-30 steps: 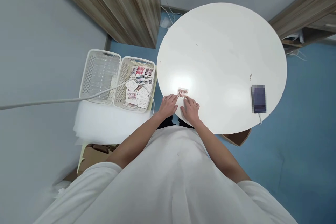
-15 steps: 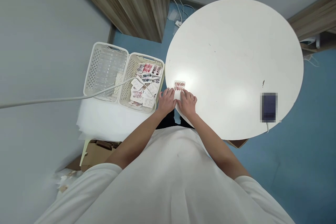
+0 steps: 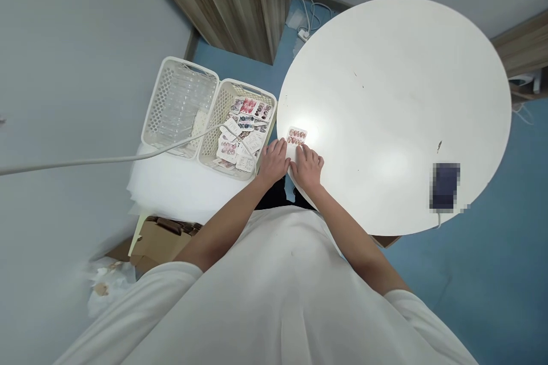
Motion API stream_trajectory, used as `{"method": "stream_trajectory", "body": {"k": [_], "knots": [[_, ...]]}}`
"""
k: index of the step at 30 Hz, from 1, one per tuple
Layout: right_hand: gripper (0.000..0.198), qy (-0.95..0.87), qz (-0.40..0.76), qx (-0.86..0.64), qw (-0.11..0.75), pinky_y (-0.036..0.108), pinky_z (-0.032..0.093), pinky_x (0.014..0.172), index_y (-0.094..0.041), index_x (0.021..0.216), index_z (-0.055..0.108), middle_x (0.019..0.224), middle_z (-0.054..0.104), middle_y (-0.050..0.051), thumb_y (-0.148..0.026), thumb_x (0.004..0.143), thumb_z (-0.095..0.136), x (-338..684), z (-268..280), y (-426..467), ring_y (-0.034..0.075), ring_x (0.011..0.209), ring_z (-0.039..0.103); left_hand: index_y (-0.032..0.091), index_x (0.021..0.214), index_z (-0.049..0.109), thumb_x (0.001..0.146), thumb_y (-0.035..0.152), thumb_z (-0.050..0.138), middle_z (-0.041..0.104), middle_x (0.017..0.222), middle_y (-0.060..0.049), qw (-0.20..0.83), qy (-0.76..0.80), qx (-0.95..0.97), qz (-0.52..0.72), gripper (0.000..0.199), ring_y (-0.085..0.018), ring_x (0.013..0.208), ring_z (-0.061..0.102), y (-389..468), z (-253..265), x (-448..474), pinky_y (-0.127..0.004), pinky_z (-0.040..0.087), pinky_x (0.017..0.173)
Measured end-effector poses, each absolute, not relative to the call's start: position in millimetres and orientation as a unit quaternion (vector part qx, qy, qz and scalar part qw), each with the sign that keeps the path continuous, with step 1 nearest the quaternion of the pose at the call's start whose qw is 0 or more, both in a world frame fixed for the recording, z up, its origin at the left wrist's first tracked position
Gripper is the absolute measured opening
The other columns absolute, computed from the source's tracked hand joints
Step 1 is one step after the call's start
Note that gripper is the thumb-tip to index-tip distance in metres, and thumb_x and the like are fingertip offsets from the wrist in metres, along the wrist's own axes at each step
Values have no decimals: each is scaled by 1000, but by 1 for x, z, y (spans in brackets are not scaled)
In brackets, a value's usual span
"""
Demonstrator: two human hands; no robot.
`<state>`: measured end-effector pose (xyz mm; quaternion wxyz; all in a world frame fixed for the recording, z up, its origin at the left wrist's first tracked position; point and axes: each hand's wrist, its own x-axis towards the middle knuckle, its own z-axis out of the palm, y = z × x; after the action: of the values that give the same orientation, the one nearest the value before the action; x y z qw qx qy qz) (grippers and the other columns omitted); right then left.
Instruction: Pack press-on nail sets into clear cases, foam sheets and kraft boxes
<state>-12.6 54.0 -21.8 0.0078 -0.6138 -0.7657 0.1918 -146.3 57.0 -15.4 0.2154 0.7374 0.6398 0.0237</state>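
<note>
A white card of press-on nails (image 3: 297,136), with two rows of pinkish-brown nails, lies at the near left edge of the round white table. My left hand (image 3: 274,162) grips its lower left side, fingers bent and close together. At the lower right side, my right hand (image 3: 308,167) holds the same card with curled fingers. Both thumbs point inward near the card's bottom end. My fingers partly cover the lower part of the card.
Left of the table (image 3: 402,80), a white basket (image 3: 209,151) holds several nail cards (image 3: 250,140). Beside it, another basket (image 3: 149,108) contains clear plastic pieces (image 3: 186,102). A pale cable (image 3: 107,161) crosses both. A blurred dark object (image 3: 445,186) lies at the table's right.
The view has shifted, so the table and baskets appear slightly moved. Both hands stay at the card's lower sides.
</note>
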Motion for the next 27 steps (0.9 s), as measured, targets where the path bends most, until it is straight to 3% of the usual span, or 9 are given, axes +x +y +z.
{"method": "stream_trajectory", "body": {"k": [18,27], "knots": [[53,-809,261,-527,-9,40,25,96,-19,135,33,132,46,13,-32,85,44,42,-11,1,25,118,40,12,132,36,85,32,38,39,139,-13,183,704,683,65,51,-27,130,29,5,-9,-94,-42,25,102],[54,-833,270,-483,14,42,25,97,-18,135,31,130,48,14,-31,84,43,20,1,3,23,112,47,14,129,42,81,31,45,42,136,-14,159,754,628,109,50,-29,128,33,-28,14,-139,-44,27,101]]}}
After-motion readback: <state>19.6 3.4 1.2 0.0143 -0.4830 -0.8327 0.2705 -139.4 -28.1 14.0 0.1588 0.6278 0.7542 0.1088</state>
